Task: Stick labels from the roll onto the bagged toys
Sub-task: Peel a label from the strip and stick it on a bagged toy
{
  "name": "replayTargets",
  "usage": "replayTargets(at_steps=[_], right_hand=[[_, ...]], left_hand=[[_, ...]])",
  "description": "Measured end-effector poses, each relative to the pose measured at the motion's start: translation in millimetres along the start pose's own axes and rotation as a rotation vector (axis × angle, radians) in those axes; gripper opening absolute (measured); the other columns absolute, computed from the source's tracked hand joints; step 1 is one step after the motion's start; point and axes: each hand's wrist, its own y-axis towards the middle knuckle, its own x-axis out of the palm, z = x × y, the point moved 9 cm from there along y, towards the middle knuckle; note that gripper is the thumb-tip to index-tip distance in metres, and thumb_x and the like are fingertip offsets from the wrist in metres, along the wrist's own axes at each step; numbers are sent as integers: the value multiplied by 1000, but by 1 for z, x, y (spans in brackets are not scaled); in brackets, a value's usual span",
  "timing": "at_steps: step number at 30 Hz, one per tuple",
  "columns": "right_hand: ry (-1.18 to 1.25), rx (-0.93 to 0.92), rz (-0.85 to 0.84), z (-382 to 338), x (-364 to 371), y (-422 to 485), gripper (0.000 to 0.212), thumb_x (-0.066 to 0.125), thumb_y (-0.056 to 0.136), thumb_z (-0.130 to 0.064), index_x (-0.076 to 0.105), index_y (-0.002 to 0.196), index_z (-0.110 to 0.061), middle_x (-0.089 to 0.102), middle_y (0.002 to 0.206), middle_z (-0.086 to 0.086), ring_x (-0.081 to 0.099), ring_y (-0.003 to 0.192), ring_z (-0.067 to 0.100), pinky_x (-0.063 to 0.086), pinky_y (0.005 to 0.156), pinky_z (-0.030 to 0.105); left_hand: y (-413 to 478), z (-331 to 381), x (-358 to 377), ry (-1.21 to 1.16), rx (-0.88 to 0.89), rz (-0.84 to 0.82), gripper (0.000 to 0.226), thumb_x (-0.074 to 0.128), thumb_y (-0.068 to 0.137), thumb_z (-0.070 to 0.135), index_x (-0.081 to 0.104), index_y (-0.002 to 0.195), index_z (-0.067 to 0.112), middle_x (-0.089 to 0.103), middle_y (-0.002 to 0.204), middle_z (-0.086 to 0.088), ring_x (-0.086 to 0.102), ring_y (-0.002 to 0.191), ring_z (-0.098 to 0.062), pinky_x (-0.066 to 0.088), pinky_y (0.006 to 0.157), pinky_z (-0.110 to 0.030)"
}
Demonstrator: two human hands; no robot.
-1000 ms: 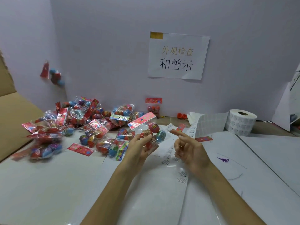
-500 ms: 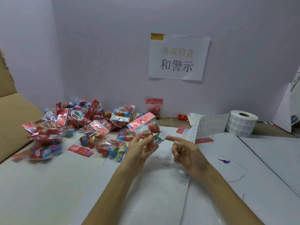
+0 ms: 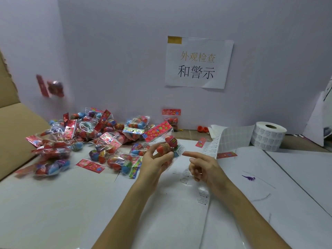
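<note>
My left hand (image 3: 154, 162) grips a clear bag of red toy eggs (image 3: 168, 141) with a red flowered header, held just above the table. A small white label (image 3: 180, 150) sits on the bag's right side. My right hand (image 3: 203, 168) is beside it, its straight index finger touching the label's edge and its other fingers curled. The label roll (image 3: 268, 136) stands at the back right, and its strip (image 3: 224, 139) trails toward my hands.
A pile of bagged toys (image 3: 80, 137) covers the left of the white table. One blurred bag (image 3: 52, 87) is in the air above the pile. A cardboard box (image 3: 10, 126) lies at the far left. A paper sign (image 3: 197, 62) hangs on the back wall.
My right index finger carried the label to the bag in my left hand and now touches it there. One airborne bag at the left dropped into the pile, and another is now in the air.
</note>
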Motion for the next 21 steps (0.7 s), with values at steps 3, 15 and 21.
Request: replayTargets(at_steps=[3, 15, 21], right_hand=[[-67, -14, 19, -2, 0, 0, 29, 57, 98, -8, 74, 117, -21, 56, 62, 9, 39, 51, 15, 38, 48, 25], [-455, -111, 19, 0, 8, -1, 50, 58, 97, -1, 54, 143, -20, 62, 59, -2, 50, 52, 2, 42, 58, 12], [-465, -99, 25, 2, 6, -1, 53, 52, 98, 2, 50, 147, -16, 62, 61, -4, 48, 52, 0, 42, 59, 10]], left_hand=[[-1, 2, 0, 41, 23, 5, 48, 79, 84, 1, 61, 122, 25, 65, 123, -17, 67, 112, -31, 58, 94, -35], [-4, 8, -1, 153, 77, 50, 51, 81, 83, 3, 58, 123, 23, 60, 133, -18, 61, 121, -34, 56, 100, -42], [-5, 9, 1, 158, 83, 44, 43, 80, 83, 0, 60, 106, 31, 59, 134, -17, 59, 124, -35, 57, 97, -40]])
